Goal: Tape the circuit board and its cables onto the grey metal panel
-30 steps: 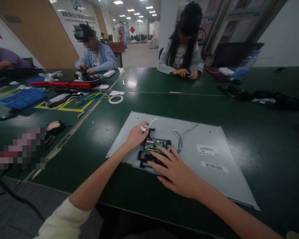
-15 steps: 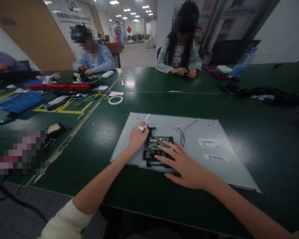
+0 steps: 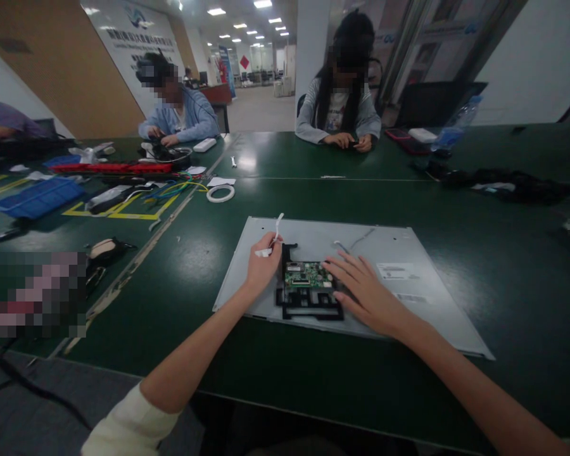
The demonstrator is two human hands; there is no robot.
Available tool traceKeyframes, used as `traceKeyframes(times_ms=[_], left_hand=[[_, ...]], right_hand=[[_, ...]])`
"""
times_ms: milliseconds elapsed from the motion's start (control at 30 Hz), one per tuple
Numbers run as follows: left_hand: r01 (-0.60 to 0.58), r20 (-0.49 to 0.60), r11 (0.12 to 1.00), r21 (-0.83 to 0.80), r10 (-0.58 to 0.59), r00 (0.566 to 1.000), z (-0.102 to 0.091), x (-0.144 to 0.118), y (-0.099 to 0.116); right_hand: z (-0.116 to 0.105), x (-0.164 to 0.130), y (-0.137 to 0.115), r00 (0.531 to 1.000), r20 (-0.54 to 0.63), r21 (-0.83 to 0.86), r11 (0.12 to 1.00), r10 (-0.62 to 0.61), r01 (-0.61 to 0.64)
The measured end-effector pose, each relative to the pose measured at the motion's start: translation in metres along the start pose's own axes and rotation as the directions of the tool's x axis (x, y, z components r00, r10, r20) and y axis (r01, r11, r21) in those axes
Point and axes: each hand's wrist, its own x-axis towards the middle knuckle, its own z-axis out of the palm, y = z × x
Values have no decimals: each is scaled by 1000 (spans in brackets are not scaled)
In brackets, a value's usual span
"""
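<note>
Pinching a white strip (image 3: 279,223) in my left grip (image 3: 270,246), I keep it beside the black frame (image 3: 313,313). My right grip (image 3: 361,290) is spread wide at the right edge of the green circuit board (image 3: 305,274); whether it touches, I cannot tell. Board and frame lie near the closer edge of the grey panel (image 3: 394,246), which rests flat on the bench (image 3: 323,197).

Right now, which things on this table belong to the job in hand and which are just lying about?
Seemingly in the job:
- white strip in the left hand
- green circuit board
- black frame
- grey panel

Apparently lying about:
- blue bin
- white ring
- small wrench
- plastic bottle
</note>
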Motion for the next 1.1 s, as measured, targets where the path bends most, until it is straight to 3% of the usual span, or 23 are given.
traceKeyframes(times_ms=[167, 433, 567, 900, 1100], left_hand=[[-14, 41, 1000, -15, 15, 999, 0, -1, -1], [-27, 33, 999, -18, 27, 999, 0, -1, -4], [-15, 45, 999, -28, 16, 999, 1, -1, -3], [-15, 69, 1000, -8, 16, 997, 0, -2, 1], [9, 82, 1000, 26, -11, 997, -1, -2, 1]], right_hand=[[-2, -1, 14, 996, -5, -50, 995, 87, -87], [-4, -3, 13, 997, -7, -124, 989, 80, -80], [-5, -3, 9, 999, -7, -63, 997, 35, -35], [-10, 0, -10, 968, 154, 136, 975, -197, 176], [-5, 1, -8, 981, 151, 145, 984, -121, 99]])
